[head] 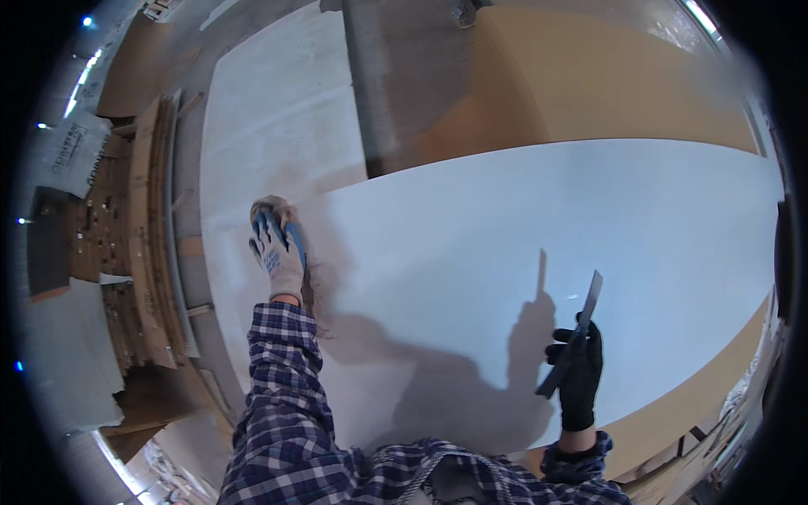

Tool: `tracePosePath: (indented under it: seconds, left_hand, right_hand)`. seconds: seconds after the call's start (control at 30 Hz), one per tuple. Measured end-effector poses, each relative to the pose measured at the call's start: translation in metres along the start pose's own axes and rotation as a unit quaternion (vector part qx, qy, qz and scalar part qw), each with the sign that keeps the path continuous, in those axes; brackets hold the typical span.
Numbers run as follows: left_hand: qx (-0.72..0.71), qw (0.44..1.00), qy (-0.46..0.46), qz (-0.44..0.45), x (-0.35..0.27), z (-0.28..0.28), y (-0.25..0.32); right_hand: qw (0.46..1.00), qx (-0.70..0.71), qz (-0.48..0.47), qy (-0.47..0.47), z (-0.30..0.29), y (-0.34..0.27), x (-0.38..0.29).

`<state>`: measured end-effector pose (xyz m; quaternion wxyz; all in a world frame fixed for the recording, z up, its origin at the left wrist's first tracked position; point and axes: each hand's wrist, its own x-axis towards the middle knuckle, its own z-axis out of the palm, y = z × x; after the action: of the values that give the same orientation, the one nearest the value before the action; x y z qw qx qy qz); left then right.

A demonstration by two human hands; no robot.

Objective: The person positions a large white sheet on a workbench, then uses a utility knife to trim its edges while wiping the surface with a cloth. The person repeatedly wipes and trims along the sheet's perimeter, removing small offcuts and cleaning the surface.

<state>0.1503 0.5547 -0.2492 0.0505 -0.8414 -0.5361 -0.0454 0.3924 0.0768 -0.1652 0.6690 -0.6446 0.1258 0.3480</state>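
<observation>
My left hand [276, 259], in a white and blue coated work glove, reaches forward over the pale sheet [284, 126]. Its fingers curl over a brownish wad [270, 203], perhaps a rag; the glove hides part of it. Thin dark strands [319, 284] lie beside that wrist. In a black glove, my right hand [581, 372] holds a knife with a dark handle [551, 380]. The knife's long, straight metal blade [592, 297] points away from me, above a large glossy white panel [644, 221]. Blade and hand cast a shadow on the panel.
Brown boards [543, 82] lie beyond the white panel, with another brown board edge [669, 435] at near right. Stacked brown boards [148, 240] stand along the left, by a printed white wrapper [76, 154]. Part of a shoe [466, 14] shows at the top.
</observation>
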Motion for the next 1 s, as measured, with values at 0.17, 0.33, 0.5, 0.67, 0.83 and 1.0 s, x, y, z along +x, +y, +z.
tracePosePath:
  seconds: [0.17, 0.33, 0.5, 0.67, 0.83, 1.0]
  left_hand:
    - [-0.042, 0.981, -0.013, -0.191, -0.016, -0.003, -0.101]
    - [0.03, 0.981, 0.027, -0.19, -0.114, -0.032, -0.062]
    - [-0.117, 0.93, -0.112, 0.329, -0.205, -0.055, 0.12]
    - [-0.216, 0.848, -0.068, 0.48, -0.122, -0.049, 0.262]
    - [-0.332, 0.891, -0.156, 0.268, 0.002, -0.048, 0.153]
    - [-0.117, 0.977, 0.016, 0.176, 0.024, -0.035, -0.054]
  right_hand:
    - [0.997, -0.047, -0.033, 0.049, -0.004, 0.013, 0.0]
    - [0.992, -0.091, -0.042, 0.076, -0.011, 0.02, -0.006]
    - [0.989, -0.088, -0.106, 0.054, 0.014, 0.016, 0.027]
    - [0.973, -0.039, -0.22, 0.052, 0.053, 0.015, 0.073]
    - [0.97, -0.118, -0.19, 0.094, 0.089, 0.026, 0.099]
    - [0.963, -0.135, -0.205, 0.109, 0.106, 0.032, 0.093]
